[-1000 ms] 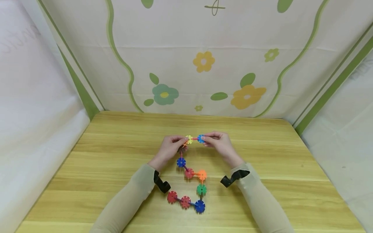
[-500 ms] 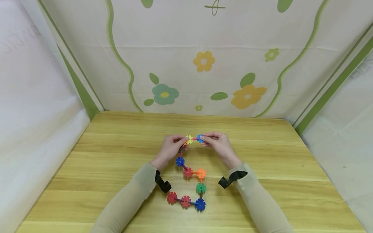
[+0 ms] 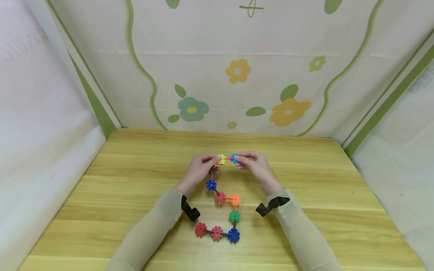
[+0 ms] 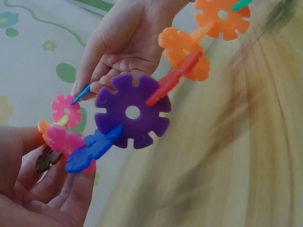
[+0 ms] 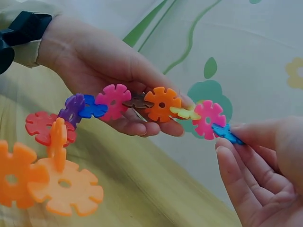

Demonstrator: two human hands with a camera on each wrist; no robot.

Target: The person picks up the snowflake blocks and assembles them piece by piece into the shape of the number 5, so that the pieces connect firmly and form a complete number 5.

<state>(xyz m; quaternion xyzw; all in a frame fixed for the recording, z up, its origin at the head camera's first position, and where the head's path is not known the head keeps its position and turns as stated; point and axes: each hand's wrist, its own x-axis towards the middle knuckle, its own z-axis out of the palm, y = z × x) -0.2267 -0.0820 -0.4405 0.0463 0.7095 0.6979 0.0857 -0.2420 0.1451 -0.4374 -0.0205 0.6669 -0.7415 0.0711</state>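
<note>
A chain of slotted plastic snowflake discs hangs from my two hands. My left hand [image 3: 196,171] pinches it near the yellow disc [image 3: 222,159], around the orange disc [image 5: 163,105]. My right hand [image 3: 256,168] pinches the light blue disc [image 5: 227,134] at the chain's end between thumb and fingers. A pink disc [image 5: 209,119] links the yellow and light blue ones. Below my left hand the chain runs through a purple disc [image 4: 132,112], orange discs [image 4: 222,18] and a green disc [image 3: 234,216] to a red disc [image 3: 200,229] at the other end.
The wooden tabletop [image 3: 135,210] lies under the hands and chain. Behind it hangs a white cloth [image 3: 203,37] printed with flowers and green vines. More white cloth [image 3: 44,113] closes off both sides. A black strap [image 3: 272,206] circles each wrist.
Both hands keep their pinch on the chain and stay nearly in place. The hanging part of the chain has swayed and risen slightly in the head view.
</note>
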